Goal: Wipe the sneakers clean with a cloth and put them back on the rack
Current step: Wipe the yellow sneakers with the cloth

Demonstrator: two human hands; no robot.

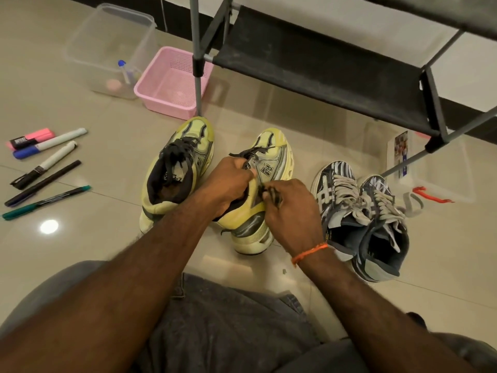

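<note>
Two yellow sneakers with black laces stand on the tiled floor in front of me. My left hand [228,181] grips the collar and tongue of the right yellow sneaker [269,168]. My right hand [290,208] pinches that sneaker's black lace at its side. The left yellow sneaker [180,168] stands untouched beside it. A pair of dark blue sneakers [365,219] with pale laces sits to the right. The black shoe rack [322,63] rises behind them, its lower shelf bare. A grey cloth [228,324] lies on the floor between my knees.
A pink basket [172,82] and a clear plastic tub [107,47] stand at the back left. Several markers and pens [45,168] lie on the floor at left. A clear lidded box with a red latch [433,195] sits under the rack's right end.
</note>
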